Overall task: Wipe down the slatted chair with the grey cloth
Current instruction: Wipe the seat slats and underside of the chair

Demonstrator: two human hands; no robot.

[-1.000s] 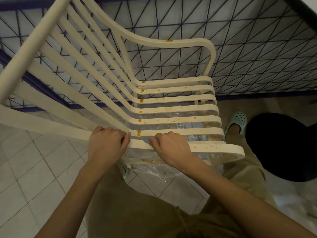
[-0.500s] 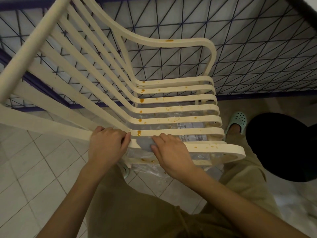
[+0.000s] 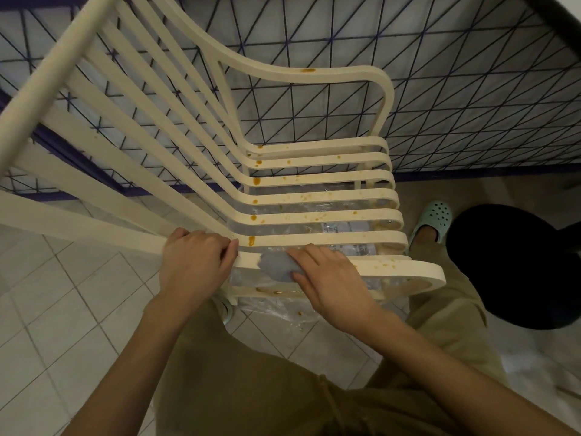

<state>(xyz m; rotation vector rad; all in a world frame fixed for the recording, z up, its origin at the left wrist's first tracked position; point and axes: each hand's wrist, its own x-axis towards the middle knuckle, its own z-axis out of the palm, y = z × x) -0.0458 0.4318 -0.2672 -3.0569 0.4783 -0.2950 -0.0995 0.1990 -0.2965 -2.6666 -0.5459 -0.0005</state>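
Observation:
The cream slatted chair point(image 3: 317, 196) stands in front of me, its seat slats and far armrest spotted with orange stains. My left hand point(image 3: 195, 265) grips the near armrest where it meets the back slats. My right hand point(image 3: 330, 278) lies on the same armrest, just to the right, fingers fairly straight, pressing the grey cloth point(image 3: 276, 265) onto it. Only the left part of the cloth shows beyond the fingers.
A dark wire-grid fence point(image 3: 440, 105) runs behind the chair. Clear plastic sheeting point(image 3: 283, 306) lies on the tiled floor under the seat. A round black stool point(image 3: 515, 265) stands at the right, beside my foot in a mint-green clog point(image 3: 434, 218).
My right hand has slid to the right along the near armrest, uncovering more of the grey cloth. My left hand has kept its grip in the same place.

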